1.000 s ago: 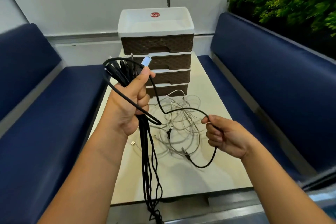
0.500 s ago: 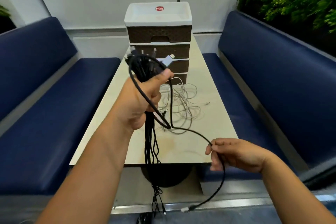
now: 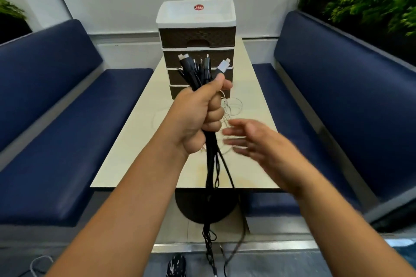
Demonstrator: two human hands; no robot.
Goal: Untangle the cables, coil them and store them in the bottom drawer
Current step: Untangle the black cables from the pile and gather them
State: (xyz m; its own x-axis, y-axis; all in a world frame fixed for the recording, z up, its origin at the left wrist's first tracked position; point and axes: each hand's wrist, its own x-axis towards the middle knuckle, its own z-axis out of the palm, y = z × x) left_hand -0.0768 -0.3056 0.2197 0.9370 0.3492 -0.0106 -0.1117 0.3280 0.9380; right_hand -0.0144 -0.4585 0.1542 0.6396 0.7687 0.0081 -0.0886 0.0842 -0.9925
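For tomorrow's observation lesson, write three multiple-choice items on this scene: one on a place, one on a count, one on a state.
1. Where do the thin white cables lie?
A on the beige table
B on a bench
C in a drawer

2. How many brown fronts does the white-topped plastic drawer unit show?
A two
B four
C six

3. The right hand is
A gripping a cable
B open, holding nothing
C on a drawer

A: they rest on the tabletop.
B: four stacked fronts.
B: fingers spread, while the left hand grips the black cable bundle.
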